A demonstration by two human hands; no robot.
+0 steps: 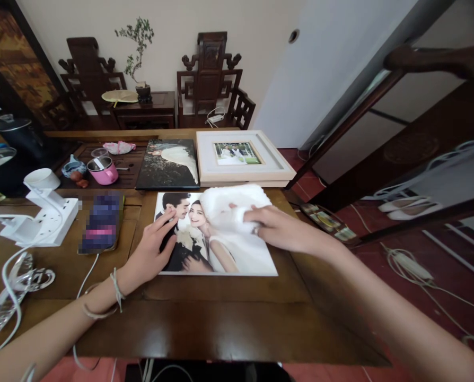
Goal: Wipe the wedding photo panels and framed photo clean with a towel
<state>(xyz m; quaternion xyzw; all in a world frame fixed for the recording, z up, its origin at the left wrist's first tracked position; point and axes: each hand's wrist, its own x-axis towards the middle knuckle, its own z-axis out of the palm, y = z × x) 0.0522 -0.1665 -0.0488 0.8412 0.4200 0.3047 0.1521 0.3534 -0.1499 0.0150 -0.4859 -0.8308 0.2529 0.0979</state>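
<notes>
A large wedding photo print [225,260] lies flat on the brown wooden table [221,318]. My left hand [157,239] rests on its left edge, palm down with the fingers stretched out. In my right hand [271,225] is a bunched white cloth [237,204], gripped between thumb and fingers. The cloth lies over the upper right part of the print and hides that corner. Behind the print are a dark photo panel [181,162] and a light wooden picture frame [274,159] with a small photo inside.
Left of the print lie a phone [102,223], a white power strip [58,223] with cables and a clear hair claw [18,292]. A pink mug [105,172] stands on a tea tray farther back. Carved chairs [211,74] stand beyond the table. The table's right edge drops to a red floor.
</notes>
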